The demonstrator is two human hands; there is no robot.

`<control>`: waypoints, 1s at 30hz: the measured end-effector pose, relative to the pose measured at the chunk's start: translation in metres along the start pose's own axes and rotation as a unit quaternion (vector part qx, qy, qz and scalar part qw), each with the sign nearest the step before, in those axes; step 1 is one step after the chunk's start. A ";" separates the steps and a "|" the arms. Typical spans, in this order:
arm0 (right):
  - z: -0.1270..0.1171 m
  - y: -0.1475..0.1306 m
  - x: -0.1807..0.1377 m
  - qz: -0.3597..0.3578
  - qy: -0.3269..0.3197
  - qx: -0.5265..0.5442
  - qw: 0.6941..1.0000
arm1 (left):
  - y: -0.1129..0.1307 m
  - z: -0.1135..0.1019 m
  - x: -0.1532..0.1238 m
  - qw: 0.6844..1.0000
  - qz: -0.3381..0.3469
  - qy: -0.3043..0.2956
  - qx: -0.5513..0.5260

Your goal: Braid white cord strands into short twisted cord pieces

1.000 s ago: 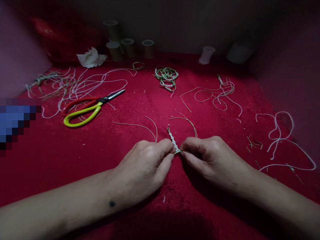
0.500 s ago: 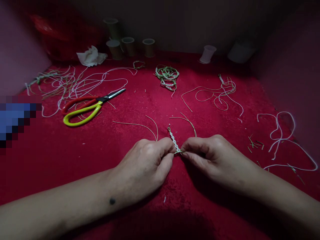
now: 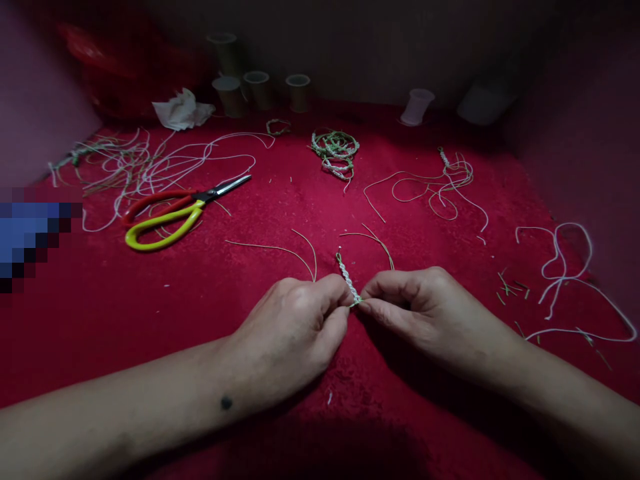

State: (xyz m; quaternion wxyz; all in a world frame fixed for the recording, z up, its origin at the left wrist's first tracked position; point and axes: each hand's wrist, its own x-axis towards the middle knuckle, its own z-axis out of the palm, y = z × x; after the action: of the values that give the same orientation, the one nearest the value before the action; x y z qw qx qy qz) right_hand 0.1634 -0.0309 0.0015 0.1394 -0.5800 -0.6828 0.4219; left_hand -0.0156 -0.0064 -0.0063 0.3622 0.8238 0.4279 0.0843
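Observation:
A short white-and-green braided cord [image 3: 347,277] lies on the red cloth [image 3: 280,213] with its free end pointing away from me. My left hand [image 3: 293,330] and my right hand [image 3: 425,310] meet at its near end, and both pinch it between thumb and fingertips. Thin loose strands [image 3: 300,252] run out from under each hand across the cloth. Both forearms rest low on the cloth.
Scissors [image 3: 175,212] with red and yellow handles lie at the left beside tangled white cords [image 3: 145,167]. A pile of finished braids [image 3: 335,150] sits at the middle back. Spools [image 3: 260,87] and a crumpled tissue [image 3: 183,110] stand along the back. More cords [image 3: 440,183] lie at the right.
My hands stay pinched on the braid's near end; the fingertips have shifted only slightly. The view has tilted a little.

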 end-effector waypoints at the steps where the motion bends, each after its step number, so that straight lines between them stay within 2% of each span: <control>1: 0.000 0.000 0.000 0.000 0.003 0.001 1.000 | 0.000 0.000 0.000 1.000 0.002 0.001 0.000; 6: 0.001 -0.001 0.000 0.008 0.011 0.019 1.000 | 0.001 -0.004 0.000 1.000 0.014 -0.002 -0.014; 9: -0.001 -0.002 0.002 0.026 0.001 0.054 0.998 | 0.002 -0.008 0.002 0.998 0.001 -0.011 -0.058; 12: -0.003 -0.003 0.004 0.047 -0.013 0.088 0.995 | 0.001 -0.010 0.002 0.996 0.010 0.011 -0.084; 17: -0.004 -0.005 0.004 0.062 -0.007 0.104 0.993 | -0.006 -0.007 -0.002 0.989 0.092 0.112 0.003; 23: -0.005 -0.006 0.005 0.085 -0.006 0.112 0.990 | -0.005 -0.009 -0.006 0.963 0.145 0.207 0.096; 25: -0.005 -0.006 0.006 0.094 -0.008 0.128 0.987 | -0.003 -0.011 -0.008 0.954 0.171 0.209 0.133; 28: -0.005 -0.004 0.008 0.098 -0.010 0.142 0.985 | -0.003 -0.008 -0.013 0.943 0.207 0.178 0.191; 30: -0.005 -0.003 0.008 0.095 -0.009 0.144 0.985 | -0.005 -0.003 -0.015 0.944 0.187 0.147 0.229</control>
State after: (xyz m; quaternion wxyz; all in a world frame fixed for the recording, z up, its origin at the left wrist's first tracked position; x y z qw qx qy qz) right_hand 0.1625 -0.0216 0.0048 0.1746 -0.6126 -0.5579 0.5320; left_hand -0.0299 -0.0144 -0.0045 0.0741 0.9282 0.3223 0.1705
